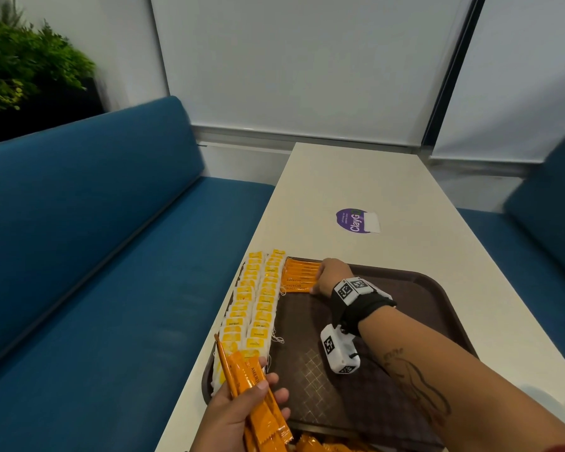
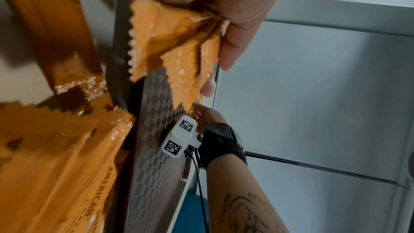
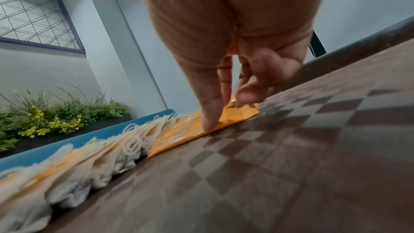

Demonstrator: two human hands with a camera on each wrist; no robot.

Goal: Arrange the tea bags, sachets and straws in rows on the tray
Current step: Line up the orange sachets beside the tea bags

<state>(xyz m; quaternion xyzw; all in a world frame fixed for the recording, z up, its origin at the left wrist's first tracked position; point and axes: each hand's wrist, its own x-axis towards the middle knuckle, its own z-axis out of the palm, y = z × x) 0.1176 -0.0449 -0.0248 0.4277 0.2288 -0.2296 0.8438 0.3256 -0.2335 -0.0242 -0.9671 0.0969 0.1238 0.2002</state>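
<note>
A brown tray (image 1: pixel 421 288) sits on a white bench (image 1: pixel 356 177), with two rows of yellow tea bags (image 1: pixel 255 301) lined along its left edge. The right hand (image 1: pixel 330 275) presses its fingertips (image 3: pixel 209 123) onto a short row of orange sachets (image 1: pixel 299 277) at the tray's far left corner. The left hand (image 1: pixel 238 415) grips a bundle of orange sachets (image 1: pixel 258 399) at the tray's near left corner.
</note>
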